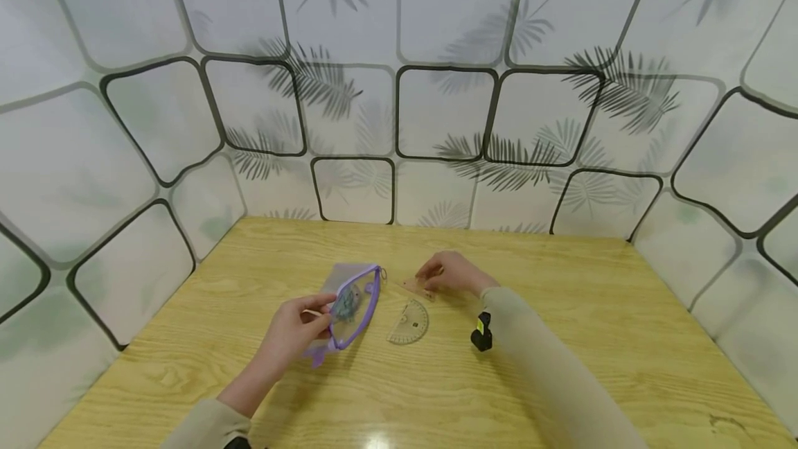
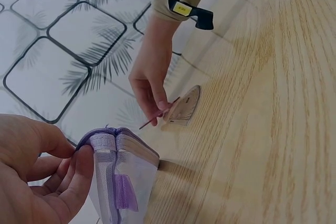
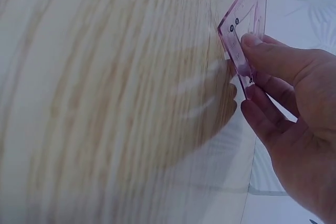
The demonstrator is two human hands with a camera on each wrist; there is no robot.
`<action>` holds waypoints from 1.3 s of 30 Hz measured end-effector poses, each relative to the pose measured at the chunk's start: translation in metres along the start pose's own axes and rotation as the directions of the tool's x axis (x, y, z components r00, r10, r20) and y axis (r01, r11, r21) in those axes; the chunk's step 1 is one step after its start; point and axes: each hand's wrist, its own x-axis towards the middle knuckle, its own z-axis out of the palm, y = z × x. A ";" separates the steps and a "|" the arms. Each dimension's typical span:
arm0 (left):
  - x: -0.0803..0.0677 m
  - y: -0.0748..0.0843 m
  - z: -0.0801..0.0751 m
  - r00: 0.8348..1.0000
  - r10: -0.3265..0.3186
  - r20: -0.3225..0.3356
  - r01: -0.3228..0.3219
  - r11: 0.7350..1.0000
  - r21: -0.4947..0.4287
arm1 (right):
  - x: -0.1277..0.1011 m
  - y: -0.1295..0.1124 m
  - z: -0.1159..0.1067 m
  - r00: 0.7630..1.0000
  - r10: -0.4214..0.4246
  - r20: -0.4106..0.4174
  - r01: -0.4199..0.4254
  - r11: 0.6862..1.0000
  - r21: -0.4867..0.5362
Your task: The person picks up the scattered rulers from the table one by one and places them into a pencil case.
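Note:
My left hand (image 1: 291,330) pinches the near left edge of a zippered pouch (image 1: 373,303) with purple trim. The pouch gapes open, and a bluish-green item (image 1: 346,302) shows inside, too unclear to name. In the left wrist view the fingers grip the pouch's purple zipper edge (image 2: 111,132). My right hand (image 1: 454,273) pinches a clear pink set square (image 3: 242,22) between thumb and fingers, tilted up off the table in the right wrist view. A clear protractor (image 1: 410,324) lies flat on the table between the pouch and my right forearm.
The light wood table (image 1: 561,276) runs back to a patterned curtain (image 1: 436,109) that also encloses both sides. A black wrist device with a yellow label (image 1: 481,331) sits at my right cuff.

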 end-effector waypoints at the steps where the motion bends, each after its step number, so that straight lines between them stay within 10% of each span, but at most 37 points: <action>1: 0.000 0.000 0.000 1.000 0.002 -0.001 -0.002 1.000 -0.002 | 0.000 0.001 0.000 1.000 -0.004 0.000 0.004 1.000 -0.002; 39: 0.002 0.002 0.000 1.000 -0.005 -0.003 0.005 1.000 0.007 | -0.020 0.006 -0.016 0.996 -0.092 0.000 0.092 0.996 0.020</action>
